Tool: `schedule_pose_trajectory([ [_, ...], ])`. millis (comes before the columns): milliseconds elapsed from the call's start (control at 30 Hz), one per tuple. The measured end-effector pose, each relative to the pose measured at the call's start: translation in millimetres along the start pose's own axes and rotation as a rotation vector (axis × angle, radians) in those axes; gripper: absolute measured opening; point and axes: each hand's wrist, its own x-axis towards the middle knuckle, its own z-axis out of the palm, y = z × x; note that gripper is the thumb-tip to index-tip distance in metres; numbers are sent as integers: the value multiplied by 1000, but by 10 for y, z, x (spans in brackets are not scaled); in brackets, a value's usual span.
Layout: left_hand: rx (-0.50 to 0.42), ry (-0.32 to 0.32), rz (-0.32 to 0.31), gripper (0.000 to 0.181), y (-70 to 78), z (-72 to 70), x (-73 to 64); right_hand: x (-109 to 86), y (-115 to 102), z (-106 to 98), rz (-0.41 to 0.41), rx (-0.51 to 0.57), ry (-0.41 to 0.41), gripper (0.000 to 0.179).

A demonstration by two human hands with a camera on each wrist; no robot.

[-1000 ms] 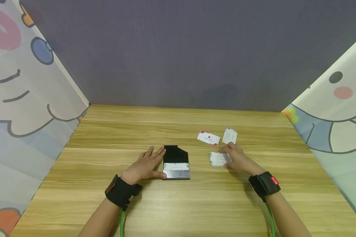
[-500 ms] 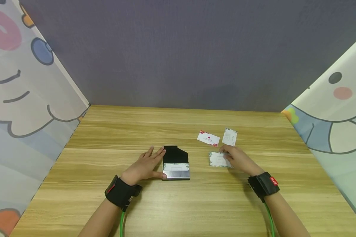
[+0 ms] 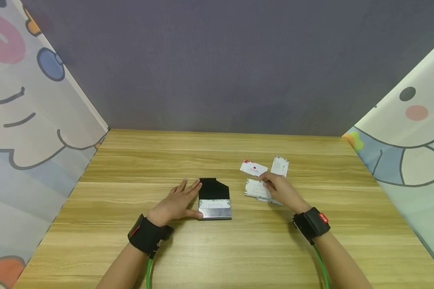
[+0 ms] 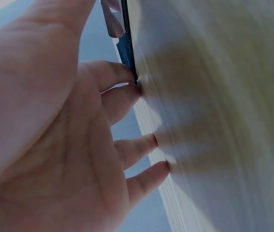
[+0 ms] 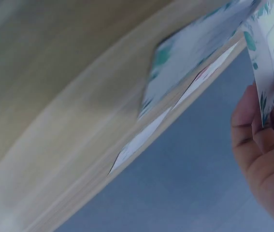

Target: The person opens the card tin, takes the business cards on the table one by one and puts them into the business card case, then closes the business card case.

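My right hand (image 3: 283, 192) pinches a white business card (image 3: 253, 188) with green leaf borders between thumb and fingers. In the right wrist view that card (image 5: 267, 53) stands tilted up off the table. Below it lies a similar leaf-bordered card (image 5: 190, 55), mostly covered in the head view. My left hand (image 3: 174, 206) is spread on the table, thumb and forefinger touching the left edge of a business card case (image 3: 214, 212). The case lies with its black lid (image 3: 213, 188) folded back, and a leaf-bordered card (image 3: 214, 203) shows inside.
Behind my right hand lie a red-flowered card (image 3: 252, 167) and another white card (image 3: 280, 165) turned lengthwise. The wooden table (image 3: 159, 156) ends at a grey panel (image 3: 217, 72), with cartoon-printed sheets at both sides. Green cables run from both wrist straps.
My right hand has picked up a leaf-bordered card and shifted it a little left and away from me, baring part of another card underneath. The left hand and card case stay put.
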Motion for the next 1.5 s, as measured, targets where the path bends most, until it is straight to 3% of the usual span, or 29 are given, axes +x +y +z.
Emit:
schedule_pose_trajectory([
  [300, 5, 3, 0, 91, -7, 10, 0, 139, -217, 129, -94, -16, 34, 18],
  [600, 9, 10, 8, 91, -12, 12, -2, 255, -432, 226, -118, 0, 62, 18],
  [867, 6, 11, 8, 91, -9, 17, -1, 346, -592, 322, -121, 45, 18, 21],
  [1200, 15, 9, -4, 91, -2, 13, 3, 442, -776, 464, -216, 71, 25, 25],
  [1500, 21, -4, -17, 91, 5, 5, 3, 460, -895, 522, -163, 130, -51, 25],
])
